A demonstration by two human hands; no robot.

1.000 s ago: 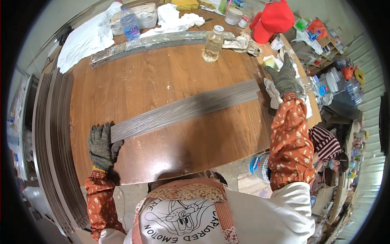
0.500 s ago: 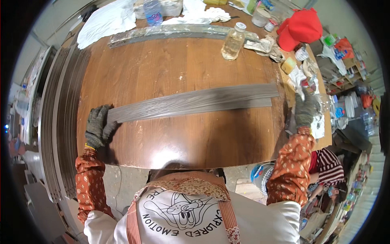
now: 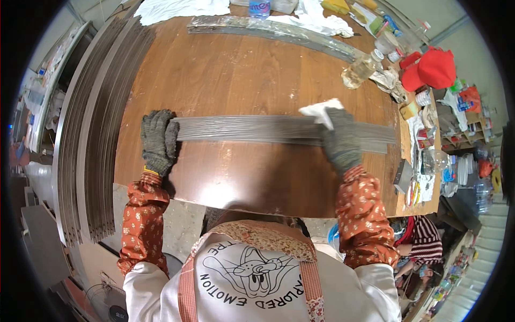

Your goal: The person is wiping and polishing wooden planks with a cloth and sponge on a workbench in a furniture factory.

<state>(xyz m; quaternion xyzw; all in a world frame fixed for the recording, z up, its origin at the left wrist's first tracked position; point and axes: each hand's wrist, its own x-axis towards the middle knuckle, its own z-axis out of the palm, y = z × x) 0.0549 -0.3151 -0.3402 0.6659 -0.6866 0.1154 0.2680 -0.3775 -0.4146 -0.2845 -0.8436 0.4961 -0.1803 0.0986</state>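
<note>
A long grey wood-grain plank (image 3: 247, 129) lies across the brown tabletop (image 3: 230, 70). My left hand (image 3: 159, 140), in a dark grey knitted glove, grips the plank's left end, thumb along the near side. Toward the right part of the plank, my gloved right hand (image 3: 341, 140) presses a white cloth (image 3: 321, 111) onto its surface. The cloth pokes out past the fingertips; the rest is hidden under the glove. Some blur shows on the right hand.
Tall stacks of similar planks (image 3: 115, 112) stand at the table's left. Along the back lies a scuffed bar (image 3: 268, 31), near a bottle of yellowish liquid (image 3: 362, 71) and a red cap (image 3: 433, 70). Pliers (image 3: 413, 193) rest at the right edge. Another person (image 3: 424, 239) is at lower right.
My right hand has come from the table's right edge onto the plank, bringing the white cloth. My left hand still holds the plank's left end. The whole view has shifted.
</note>
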